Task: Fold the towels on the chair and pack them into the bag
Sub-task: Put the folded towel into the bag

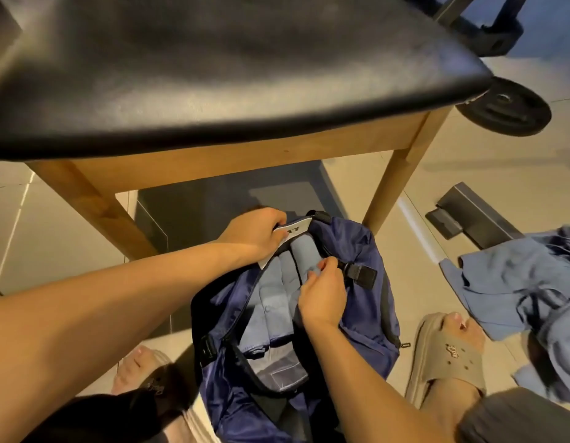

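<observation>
A navy blue bag [357, 318] lies open on the floor between my feet, in front of the chair [213, 75] with its black seat and wooden legs. Several folded light-blue towels [274, 292] stand side by side inside the bag. My left hand [255, 233] grips the far rim of the bag's opening, at a white label. My right hand [322, 295] pinches the top edge of the rightmost towel inside the bag, next to a black buckle strap.
A heap of unfolded light-blue cloth [513, 282] lies on the tiled floor at the right. A black weight plate [507, 107] and a dark metal piece [469, 219] lie beyond the chair's right leg. My sandalled feet [449, 350] flank the bag.
</observation>
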Demonstrator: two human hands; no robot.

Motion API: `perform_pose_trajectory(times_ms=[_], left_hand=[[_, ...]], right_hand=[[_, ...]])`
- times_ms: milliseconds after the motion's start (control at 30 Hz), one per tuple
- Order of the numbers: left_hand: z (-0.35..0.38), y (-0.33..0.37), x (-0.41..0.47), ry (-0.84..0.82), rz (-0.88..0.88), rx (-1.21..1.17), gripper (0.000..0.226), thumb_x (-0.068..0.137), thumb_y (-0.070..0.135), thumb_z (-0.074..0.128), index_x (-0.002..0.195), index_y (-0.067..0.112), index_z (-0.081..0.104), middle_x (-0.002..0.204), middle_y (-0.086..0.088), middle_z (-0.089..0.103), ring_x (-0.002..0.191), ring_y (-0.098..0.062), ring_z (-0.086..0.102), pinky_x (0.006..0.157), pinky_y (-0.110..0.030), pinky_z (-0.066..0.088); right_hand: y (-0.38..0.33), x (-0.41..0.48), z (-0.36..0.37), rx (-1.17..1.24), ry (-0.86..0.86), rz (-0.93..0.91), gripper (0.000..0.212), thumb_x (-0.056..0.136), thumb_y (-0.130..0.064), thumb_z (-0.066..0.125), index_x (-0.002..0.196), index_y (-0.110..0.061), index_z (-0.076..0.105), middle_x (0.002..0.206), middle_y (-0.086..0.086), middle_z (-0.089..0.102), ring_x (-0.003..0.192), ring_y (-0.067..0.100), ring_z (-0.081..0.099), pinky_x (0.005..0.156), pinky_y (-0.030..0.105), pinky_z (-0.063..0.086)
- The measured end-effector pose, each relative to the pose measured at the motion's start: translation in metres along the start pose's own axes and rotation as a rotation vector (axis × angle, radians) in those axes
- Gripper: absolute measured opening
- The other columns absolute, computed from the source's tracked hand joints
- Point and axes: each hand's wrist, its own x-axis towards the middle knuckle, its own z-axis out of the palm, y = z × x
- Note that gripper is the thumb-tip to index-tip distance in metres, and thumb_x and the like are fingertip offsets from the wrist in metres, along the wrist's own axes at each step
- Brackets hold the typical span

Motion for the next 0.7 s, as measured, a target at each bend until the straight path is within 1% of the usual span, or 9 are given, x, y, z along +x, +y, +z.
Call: perform_pose_trajectory(times_ms=[133, 233, 300, 367, 400, 500, 567, 633, 700], left_hand=[[0.0, 0.005, 0.004, -0.066, -0.015, -0.007, 0.017, 0.1, 0.036, 0.059, 0.09, 0.023, 0.062, 0.081, 0.004, 0.062, 0.076, -0.023, 0.058, 0.062, -0.033, 0.04], [0.003, 0.008, 0.007, -0.041, 0.002, -0.063, 0.019, 0.104, 0.03, 0.051, 0.106, 0.023, 0.068, 0.103, -0.002, 0.07, 0.091, -0.028, 0.063, 0.076, -0.04, 0.053], [0.009, 0.01, 0.01, -0.026, -0.006, -0.111, 0.027, 0.104, 0.025, 0.048, 0.124, 0.028, 0.066, 0.121, 0.0, 0.069, 0.107, -0.03, 0.062, 0.087, -0.043, 0.054], [0.017, 0.014, 0.015, -0.02, 0.021, -0.133, 0.043, 0.104, 0.02, 0.047, 0.144, 0.037, 0.053, 0.138, 0.003, 0.062, 0.122, -0.03, 0.058, 0.095, -0.042, 0.052], [0.02, 0.017, 0.019, -0.017, 0.061, -0.123, 0.051, 0.104, 0.017, 0.047, 0.15, 0.039, 0.044, 0.143, 0.003, 0.058, 0.124, -0.03, 0.057, 0.094, -0.041, 0.052], [0.027, 0.029, 0.03, -0.008, 0.242, -0.029, 0.067, 0.102, 0.006, 0.047, 0.155, 0.042, 0.03, 0.138, -0.004, 0.055, 0.112, -0.034, 0.059, 0.08, -0.044, 0.053], [0.031, 0.034, 0.038, -0.011, 0.343, 0.005, 0.067, 0.101, 0.008, 0.051, 0.156, 0.038, 0.029, 0.14, -0.006, 0.051, 0.113, -0.031, 0.057, 0.08, -0.041, 0.053], [0.034, 0.036, 0.049, -0.056, 0.453, 0.052, 0.048, 0.103, 0.019, 0.055, 0.149, 0.029, 0.046, 0.135, -0.005, 0.053, 0.116, -0.026, 0.056, 0.088, -0.039, 0.05], [0.036, 0.039, 0.06, -0.121, 0.503, 0.073, 0.03, 0.103, 0.027, 0.055, 0.131, 0.019, 0.065, 0.116, -0.005, 0.059, 0.107, -0.025, 0.059, 0.088, -0.041, 0.048]], right_hand=[[0.001, 0.005, 0.009, -0.038, -0.094, 0.05, 0.021, 0.096, -0.006, 0.053, 0.116, -0.013, 0.05, 0.107, 0.011, 0.065, 0.097, 0.033, 0.063, 0.074, 0.042, 0.051], [-0.002, 0.005, 0.009, 0.024, -0.106, 0.146, 0.035, 0.101, -0.008, 0.049, 0.135, -0.017, 0.053, 0.117, 0.01, 0.068, 0.104, 0.031, 0.063, 0.074, 0.036, 0.046], [-0.004, 0.006, 0.007, 0.061, -0.11, 0.197, 0.04, 0.104, -0.011, 0.046, 0.142, -0.019, 0.053, 0.126, 0.01, 0.067, 0.112, 0.031, 0.061, 0.078, 0.035, 0.045], [-0.004, 0.007, 0.006, 0.079, -0.116, 0.215, 0.043, 0.106, -0.012, 0.043, 0.148, -0.019, 0.051, 0.137, 0.007, 0.063, 0.123, 0.029, 0.058, 0.089, 0.034, 0.046], [-0.003, 0.007, 0.005, 0.075, -0.119, 0.216, 0.045, 0.106, -0.011, 0.043, 0.149, -0.019, 0.05, 0.141, 0.006, 0.061, 0.127, 0.028, 0.057, 0.092, 0.033, 0.046], [0.002, 0.008, 0.002, 0.022, -0.105, 0.182, 0.047, 0.105, -0.011, 0.043, 0.15, -0.024, 0.051, 0.14, 0.006, 0.062, 0.125, 0.029, 0.058, 0.092, 0.034, 0.047], [0.006, 0.01, 0.001, -0.011, -0.075, 0.138, 0.045, 0.105, -0.012, 0.042, 0.146, -0.026, 0.055, 0.131, 0.008, 0.066, 0.118, 0.031, 0.061, 0.088, 0.036, 0.049], [0.009, 0.012, 0.0, -0.029, -0.049, 0.103, 0.042, 0.105, -0.014, 0.043, 0.141, -0.028, 0.059, 0.125, 0.008, 0.068, 0.112, 0.03, 0.063, 0.084, 0.037, 0.049], [0.014, 0.013, 0.001, -0.035, -0.04, 0.099, 0.042, 0.105, -0.017, 0.043, 0.142, -0.029, 0.058, 0.126, 0.007, 0.068, 0.112, 0.03, 0.063, 0.083, 0.036, 0.049]])
